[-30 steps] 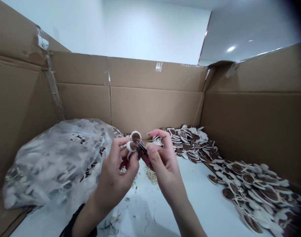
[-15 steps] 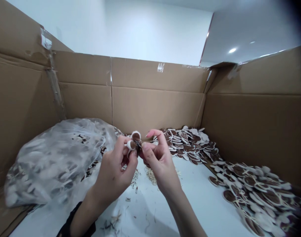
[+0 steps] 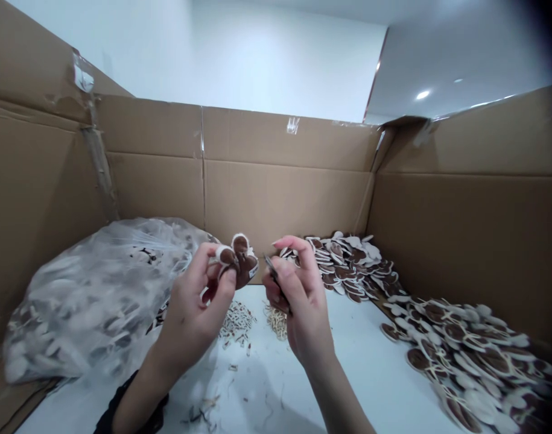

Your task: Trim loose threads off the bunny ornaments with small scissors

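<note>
My left hand (image 3: 198,301) pinches a small brown piece (image 3: 244,265) with fuzzy white edges between thumb and fingers. Two rounded, ear-like lobes rise from the piece, and a little white tag shows on its right side. My right hand (image 3: 300,295) is closed round a slim dark metal tool (image 3: 280,284) with a narrow tip; whether it is tweezers or snips I cannot tell. The tool points up and left, a short gap from the piece. Below the hands, small heaps of brown-and-white scraps (image 3: 237,320) and pale scraps (image 3: 277,322) lie on the white tabletop (image 3: 348,361).
A bulging clear plastic bag (image 3: 95,295) of similar brown-and-white pieces stands at left. Flat brown-and-white pieces are piled at the back right (image 3: 348,265) and along the right side (image 3: 475,355). Cardboard walls (image 3: 285,199) enclose the back and sides. Thread bits (image 3: 206,410) lie in front.
My hands have moved apart. The tool has come away from the piece to the right, and my left hand has shifted left with the piece, which now shows more of its brown face.
</note>
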The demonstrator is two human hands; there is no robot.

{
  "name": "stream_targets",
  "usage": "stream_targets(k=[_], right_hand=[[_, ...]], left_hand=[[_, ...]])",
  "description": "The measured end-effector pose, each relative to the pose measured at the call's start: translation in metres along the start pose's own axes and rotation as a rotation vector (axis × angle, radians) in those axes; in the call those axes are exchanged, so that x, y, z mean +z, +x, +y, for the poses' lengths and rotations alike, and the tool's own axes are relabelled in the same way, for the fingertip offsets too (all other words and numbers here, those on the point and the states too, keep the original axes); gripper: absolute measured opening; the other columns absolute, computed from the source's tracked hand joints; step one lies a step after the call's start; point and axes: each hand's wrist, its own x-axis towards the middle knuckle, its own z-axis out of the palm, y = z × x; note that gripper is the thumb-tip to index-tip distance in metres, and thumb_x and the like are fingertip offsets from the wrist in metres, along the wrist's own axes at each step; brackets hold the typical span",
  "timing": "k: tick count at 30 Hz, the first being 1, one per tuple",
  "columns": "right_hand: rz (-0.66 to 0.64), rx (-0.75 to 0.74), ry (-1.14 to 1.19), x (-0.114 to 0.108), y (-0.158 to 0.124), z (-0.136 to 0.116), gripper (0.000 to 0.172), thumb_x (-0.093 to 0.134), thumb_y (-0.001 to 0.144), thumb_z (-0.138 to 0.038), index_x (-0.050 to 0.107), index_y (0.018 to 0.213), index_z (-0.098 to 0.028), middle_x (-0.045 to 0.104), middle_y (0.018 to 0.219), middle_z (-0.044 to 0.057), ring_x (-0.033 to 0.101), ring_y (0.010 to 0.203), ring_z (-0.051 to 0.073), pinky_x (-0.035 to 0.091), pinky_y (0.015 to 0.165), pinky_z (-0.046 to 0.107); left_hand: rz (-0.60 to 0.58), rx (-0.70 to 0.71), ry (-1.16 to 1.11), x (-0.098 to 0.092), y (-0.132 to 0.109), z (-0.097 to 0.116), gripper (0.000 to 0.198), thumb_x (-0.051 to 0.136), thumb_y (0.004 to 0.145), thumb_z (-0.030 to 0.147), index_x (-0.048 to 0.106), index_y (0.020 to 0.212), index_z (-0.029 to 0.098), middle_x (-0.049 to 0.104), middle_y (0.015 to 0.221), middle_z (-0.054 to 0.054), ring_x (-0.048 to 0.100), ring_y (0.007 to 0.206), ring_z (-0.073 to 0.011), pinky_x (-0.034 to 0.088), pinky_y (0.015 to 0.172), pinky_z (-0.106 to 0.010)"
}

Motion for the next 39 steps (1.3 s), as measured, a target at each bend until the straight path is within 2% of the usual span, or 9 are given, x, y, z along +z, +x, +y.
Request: stream_targets(k=[4,7,9,14,22,29,34,36,39], right_hand=[[0.019,0.020,-0.121,0.001,0.001,-0.004,0.030,0.068,0.083,-0.038,0.053,0.107,-0.027,0.034,0.053,-0.010,0.026,0.045,0.009,0.021,0.041,0.023],[-0.085,0.079,-0.209,0.000,0.005,-0.004,0.018,0.067,0.082,-0.037,0.057,0.083,-0.023,0.039,0.054,-0.007,0.030,0.047,0.009,0.024,0.041,0.023],[-0.185,0.077,-0.240,-0.001,0.007,-0.003,0.027,0.063,0.085,-0.038,0.050,0.067,-0.021,0.042,0.058,-0.004,0.034,0.051,0.010,0.027,0.045,0.024],[-0.287,0.032,-0.207,0.000,0.006,-0.002,0.029,0.060,0.085,-0.031,0.043,0.064,-0.021,0.038,0.061,-0.005,0.034,0.055,0.011,0.028,0.048,0.024],[-0.139,-0.147,-0.267,0.011,-0.005,-0.001,0.028,0.059,0.084,-0.024,0.043,0.062,-0.021,0.035,0.053,-0.006,0.032,0.049,0.010,0.026,0.045,0.023],[-0.002,-0.440,-0.468,0.012,-0.018,-0.002,0.026,0.060,0.086,-0.016,0.044,0.067,-0.023,0.035,0.055,-0.006,0.030,0.047,0.009,0.026,0.043,0.023],[-0.010,-0.212,-0.367,0.004,-0.016,-0.011,0.020,0.064,0.089,-0.029,0.054,0.073,-0.024,0.043,0.055,-0.005,0.035,0.047,0.009,0.026,0.042,0.023],[0.025,-0.119,-0.242,0.003,-0.012,-0.011,0.012,0.062,0.091,-0.036,0.060,0.084,-0.026,0.041,0.055,-0.006,0.033,0.047,0.009,0.024,0.041,0.022],[0.049,0.012,-0.002,0.003,-0.008,-0.010,0.024,0.050,0.096,-0.047,0.063,0.103,-0.028,0.034,0.050,-0.007,0.027,0.043,0.009,0.023,0.040,0.022]], left_hand=[[-0.020,0.020,-0.127,-0.002,0.001,0.002,0.005,0.047,0.095,0.022,0.052,0.092,0.022,0.056,0.076,0.001,0.055,0.066,-0.0113,0.045,0.054,-0.017],[-0.069,0.045,-0.177,-0.001,-0.001,0.003,0.008,0.046,0.096,0.022,0.053,0.092,0.023,0.054,0.077,0.001,0.054,0.067,-0.0115,0.048,0.056,-0.018],[-0.076,0.032,-0.173,0.000,-0.002,0.004,0.011,0.046,0.097,0.027,0.052,0.090,0.023,0.052,0.077,0.001,0.053,0.067,-0.0121,0.049,0.058,-0.020],[0.008,0.017,-0.101,0.001,-0.003,0.007,0.018,0.047,0.098,0.033,0.057,0.088,0.023,0.052,0.073,0.003,0.050,0.061,-0.0099,0.046,0.053,-0.016],[0.214,0.059,-0.140,-0.001,-0.009,0.003,0.012,0.055,0.096,0.028,0.062,0.086,0.024,0.057,0.073,0.003,0.052,0.065,-0.0108,0.043,0.057,-0.019],[0.166,0.036,-0.209,-0.007,-0.009,0.004,0.014,0.058,0.095,0.029,0.062,0.082,0.024,0.057,0.070,0.003,0.053,0.063,-0.0113,0.044,0.055,-0.020],[0.045,0.083,-0.239,-0.010,-0.012,0.006,0.011,0.054,0.097,0.026,0.064,0.090,0.026,0.056,0.066,0.004,0.047,0.048,-0.0077,0.038,0.041,-0.019],[0.111,0.231,-0.103,-0.009,-0.011,0.005,0.018,0.056,0.093,0.014,0.063,0.101,0.028,0.063,0.079,0.003,0.055,0.056,-0.0083,0.045,0.049,-0.020],[0.127,0.538,0.165,-0.009,-0.007,0.004,0.038,0.060,0.083,-0.002,0.062,0.109,0.027,0.069,0.090,0.001,0.062,0.083,-0.0146,0.052,0.073,-0.027]])
